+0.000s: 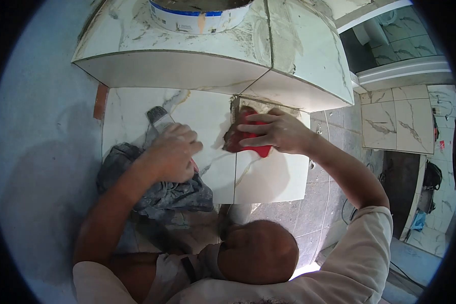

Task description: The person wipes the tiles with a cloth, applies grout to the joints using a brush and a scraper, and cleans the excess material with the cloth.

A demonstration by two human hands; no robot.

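Observation:
My left hand (172, 154) is closed around a scraper (159, 117), its metal blade pointing up and left with grey material on the tip; a bit of red handle shows below my fingers. My right hand (283, 133) grips a red spreader (261, 147) smeared with brown paste, partly hidden by my fingers. The spreader is over the joint between marbled white tiles (207, 121), near a rough paste-covered edge. A crumpled grey cloth (172, 195) lies on the tiles beneath my left forearm.
A white bucket with a blue rim (197, 23) stands on the raised tiled ledge (137, 43) ahead. A bare blue-grey wall (40, 126) is at the left. Tiled floor (329, 152) and a dark opening (400, 177) are at the right. A rounded bare body part (261, 251) fills the lower middle.

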